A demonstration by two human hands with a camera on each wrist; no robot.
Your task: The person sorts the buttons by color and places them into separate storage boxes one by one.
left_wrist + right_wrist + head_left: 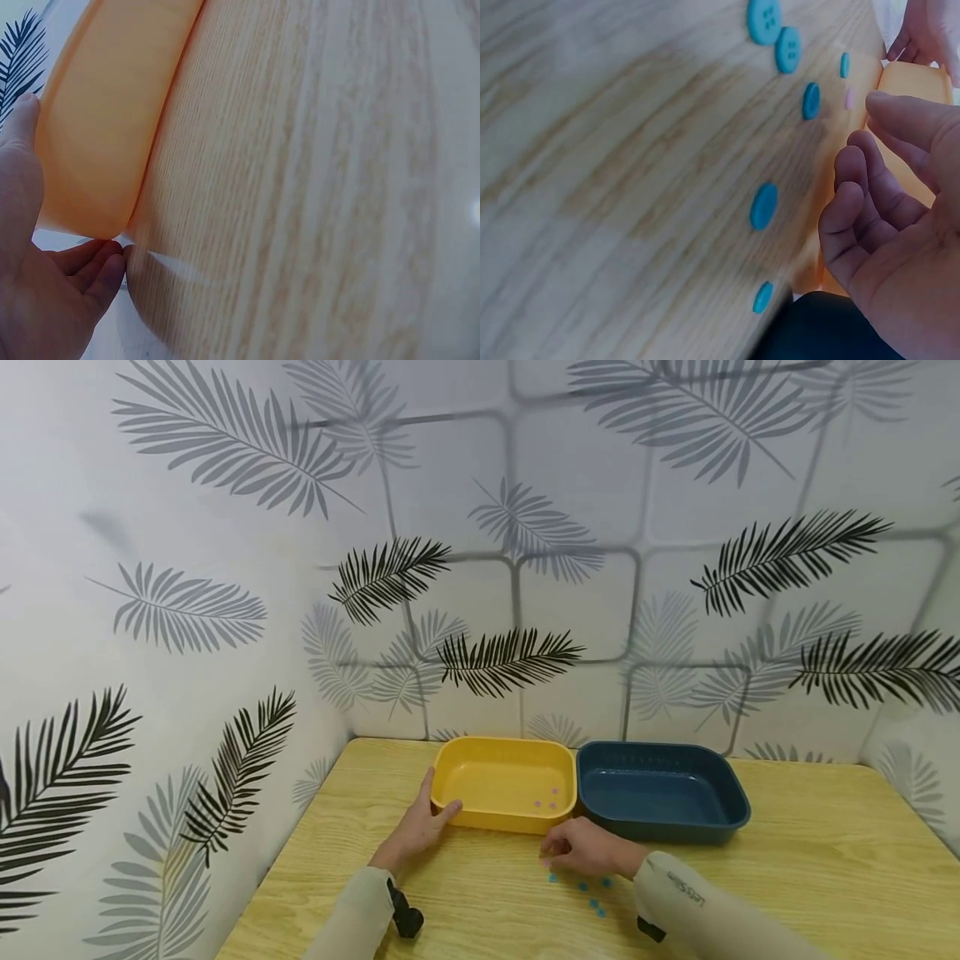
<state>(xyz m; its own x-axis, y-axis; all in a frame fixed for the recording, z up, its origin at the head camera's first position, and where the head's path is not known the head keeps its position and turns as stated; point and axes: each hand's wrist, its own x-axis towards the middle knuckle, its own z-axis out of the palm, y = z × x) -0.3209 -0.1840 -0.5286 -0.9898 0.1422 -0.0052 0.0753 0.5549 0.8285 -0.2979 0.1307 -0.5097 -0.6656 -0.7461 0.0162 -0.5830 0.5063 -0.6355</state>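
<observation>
My left hand [422, 828] holds the yellow tub [105, 127] at its near left corner, thumb by the rim and fingers along the left side. Three small pink buttons [537, 804] lie inside that tub, toward its right end. In front of the tub my right hand [581, 847] hovers low over the wooden table, its fingers loosely bent. Right by its fingertips a pink button [849, 98] lies on the wood. Several blue buttons [763, 206] are scattered on the table beside and below this hand, two of them touching or nearly so in the right wrist view.
A dark blue tub [660, 793] stands against the yellow tub's right side. Behind both rises a wall [480, 610] with a leaf pattern, and another wall runs along the left. Wood-grain tabletop [840, 843] extends to the right.
</observation>
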